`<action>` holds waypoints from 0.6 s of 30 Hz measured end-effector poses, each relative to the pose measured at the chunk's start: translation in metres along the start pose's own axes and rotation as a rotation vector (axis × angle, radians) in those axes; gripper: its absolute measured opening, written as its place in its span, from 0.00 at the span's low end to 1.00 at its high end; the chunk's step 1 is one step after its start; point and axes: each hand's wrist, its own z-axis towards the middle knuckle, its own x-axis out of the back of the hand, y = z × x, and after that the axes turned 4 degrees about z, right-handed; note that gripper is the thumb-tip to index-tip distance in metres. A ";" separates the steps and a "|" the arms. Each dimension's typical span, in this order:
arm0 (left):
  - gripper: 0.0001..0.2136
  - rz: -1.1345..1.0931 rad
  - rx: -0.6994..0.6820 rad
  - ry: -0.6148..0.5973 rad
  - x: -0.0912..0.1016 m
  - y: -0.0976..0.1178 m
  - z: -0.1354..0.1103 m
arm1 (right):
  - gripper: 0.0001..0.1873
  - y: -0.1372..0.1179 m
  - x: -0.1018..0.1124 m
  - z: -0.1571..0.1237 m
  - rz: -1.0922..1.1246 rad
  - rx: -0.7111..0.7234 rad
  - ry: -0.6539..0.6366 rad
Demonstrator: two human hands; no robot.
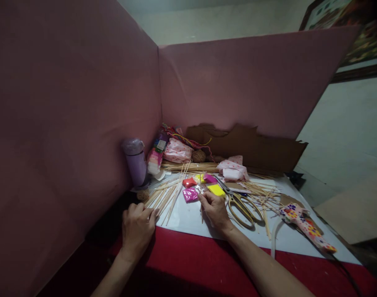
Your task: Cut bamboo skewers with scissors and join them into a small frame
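Note:
My left hand (137,229) rests at the front edge of the white sheet with curled fingers, its thumb beside the near ends of loose bamboo sticks (163,196). What lies under those fingers is hidden. Thumb and fingertips of my right hand (215,209) are pinched together at a clear plastic packet (202,188). Around it lie a magenta packet (190,195), a red packet (189,182) and a yellow packet (216,190). Just right of that hand are gold-handled scissors (242,208), blades pointing away.
A floral glue gun (306,227) with a cable lies at the right. More sticks (262,192) are scattered behind it. A purple tumbler (135,163) stands at the left wall. Behind are a twine ball (199,156), pink dotted bundles (177,150) and brown cardboard (253,150).

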 end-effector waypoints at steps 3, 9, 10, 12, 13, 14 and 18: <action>0.16 0.019 -0.014 -0.004 0.000 0.001 -0.001 | 0.21 0.001 0.000 0.000 0.002 0.006 -0.005; 0.16 0.021 -0.042 -0.018 -0.001 0.001 0.000 | 0.21 0.001 0.000 0.001 -0.002 0.007 0.004; 0.16 0.021 -0.043 -0.019 -0.001 0.000 0.000 | 0.20 0.000 0.000 0.001 -0.003 0.004 0.003; 0.16 0.043 -0.019 -0.007 0.000 -0.001 -0.001 | 0.20 0.000 0.000 0.000 -0.006 0.001 -0.002; 0.16 0.070 0.002 0.003 0.000 -0.002 -0.001 | 0.20 0.000 0.000 0.000 -0.008 0.001 -0.002; 0.17 0.103 0.023 0.010 0.001 -0.002 -0.001 | 0.20 -0.001 0.000 0.000 -0.010 0.002 0.000; 0.18 0.198 0.054 0.003 0.002 -0.003 -0.003 | 0.20 -0.001 0.000 0.000 -0.016 0.004 0.008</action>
